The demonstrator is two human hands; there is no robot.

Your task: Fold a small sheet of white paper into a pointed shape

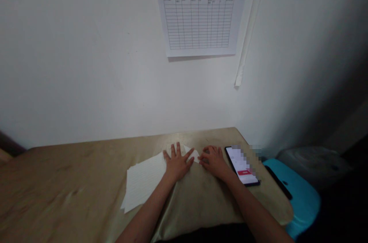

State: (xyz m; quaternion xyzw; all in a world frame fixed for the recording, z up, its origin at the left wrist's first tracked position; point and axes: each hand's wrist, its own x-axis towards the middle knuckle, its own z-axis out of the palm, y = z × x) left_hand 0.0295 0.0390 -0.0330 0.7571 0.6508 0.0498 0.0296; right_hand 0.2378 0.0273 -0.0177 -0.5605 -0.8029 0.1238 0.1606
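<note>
Lying between both grips (177, 165) (213, 161), white paper (196, 155).

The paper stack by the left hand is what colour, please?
The paper stack is white; it shows in the head view, the only one here.

Seeing flat white paper sheets (145, 181) now, faintly ribbed in rows; matching that white on a small angular paper piece (194, 155). Onto the dull tan, rounded-corner worktop (83, 185), smudged darker in patches. Picking out a black-edged rectangular phone (239, 164), pale-screened, barred red! Over to a turquoise rounded plastic object (301, 187), banded black. Up the greyish-white wall (83, 63) to a white paper chart (201, 24), gridded dark.
</note>
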